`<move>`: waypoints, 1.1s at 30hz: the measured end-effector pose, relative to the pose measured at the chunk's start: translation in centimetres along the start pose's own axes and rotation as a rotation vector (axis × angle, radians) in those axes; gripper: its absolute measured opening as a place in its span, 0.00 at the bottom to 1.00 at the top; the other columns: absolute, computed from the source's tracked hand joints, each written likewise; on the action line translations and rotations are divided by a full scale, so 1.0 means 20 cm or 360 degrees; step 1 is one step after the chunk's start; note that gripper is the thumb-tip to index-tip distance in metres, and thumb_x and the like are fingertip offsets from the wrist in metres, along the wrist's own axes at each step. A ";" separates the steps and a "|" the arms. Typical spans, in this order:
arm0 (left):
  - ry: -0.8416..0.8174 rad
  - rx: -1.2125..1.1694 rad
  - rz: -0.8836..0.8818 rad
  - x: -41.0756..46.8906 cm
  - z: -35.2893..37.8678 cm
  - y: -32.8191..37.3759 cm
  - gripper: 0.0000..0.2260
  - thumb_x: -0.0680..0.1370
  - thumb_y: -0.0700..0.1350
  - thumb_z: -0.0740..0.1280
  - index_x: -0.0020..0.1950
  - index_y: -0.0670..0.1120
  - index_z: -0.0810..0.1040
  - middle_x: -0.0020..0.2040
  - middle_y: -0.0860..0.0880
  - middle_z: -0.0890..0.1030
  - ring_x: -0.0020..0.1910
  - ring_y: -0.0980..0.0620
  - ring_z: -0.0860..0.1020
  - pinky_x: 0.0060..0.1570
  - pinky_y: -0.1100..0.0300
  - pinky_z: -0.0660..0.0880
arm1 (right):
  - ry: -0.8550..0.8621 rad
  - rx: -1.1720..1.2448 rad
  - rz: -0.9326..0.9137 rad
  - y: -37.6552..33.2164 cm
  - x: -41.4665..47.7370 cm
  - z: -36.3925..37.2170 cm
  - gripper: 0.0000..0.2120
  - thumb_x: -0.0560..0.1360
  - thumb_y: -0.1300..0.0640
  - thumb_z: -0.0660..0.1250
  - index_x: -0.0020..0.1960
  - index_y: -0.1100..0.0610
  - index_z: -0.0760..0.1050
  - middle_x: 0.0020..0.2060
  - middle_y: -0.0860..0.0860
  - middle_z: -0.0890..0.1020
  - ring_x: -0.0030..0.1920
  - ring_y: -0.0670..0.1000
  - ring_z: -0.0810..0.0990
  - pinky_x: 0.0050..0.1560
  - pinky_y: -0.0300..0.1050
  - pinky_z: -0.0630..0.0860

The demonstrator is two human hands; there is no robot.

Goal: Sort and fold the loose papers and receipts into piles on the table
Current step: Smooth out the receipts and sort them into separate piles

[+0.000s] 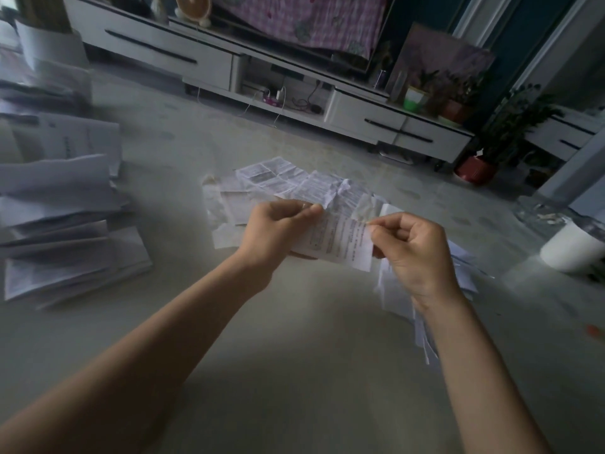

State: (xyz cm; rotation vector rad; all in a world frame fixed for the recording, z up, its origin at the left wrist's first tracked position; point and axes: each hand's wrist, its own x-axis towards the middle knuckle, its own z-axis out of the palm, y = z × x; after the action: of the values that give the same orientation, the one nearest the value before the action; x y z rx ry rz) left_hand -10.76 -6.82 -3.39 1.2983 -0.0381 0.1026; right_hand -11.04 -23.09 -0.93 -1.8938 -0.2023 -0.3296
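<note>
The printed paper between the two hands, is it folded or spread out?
Spread out: the left hand and right hand pinch opposite ends of the printed paper, and its text faces up. Hidden folds: cannot tell.

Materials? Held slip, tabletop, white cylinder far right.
Slip: thin matte paper, printed; creased, bent where left hand and right hand pinch it. Tabletop: pale, mottled, soft sheen; perhaps polished stone or laminate, unclear. White cylinder: smooth, opaque, matte; plastic or ceramic, cannot tell.
</note>
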 end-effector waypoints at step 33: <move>-0.0026 0.0099 -0.0183 -0.05 0.02 0.04 0.08 0.76 0.33 0.61 0.46 0.44 0.77 0.37 0.48 0.82 0.29 0.55 0.80 0.28 0.64 0.77 | 0.0251 -0.1175 -0.0067 -0.05 -0.36 -0.47 0.05 0.72 0.63 0.67 0.38 0.57 0.79 0.32 0.47 0.80 0.32 0.45 0.76 0.36 0.29 0.68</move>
State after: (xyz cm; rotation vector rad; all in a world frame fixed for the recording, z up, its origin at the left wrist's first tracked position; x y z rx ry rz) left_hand -11.76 -7.11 -2.49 1.3603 0.0257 -0.0052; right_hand -19.31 -31.37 0.68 -2.5748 -0.0060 -0.6435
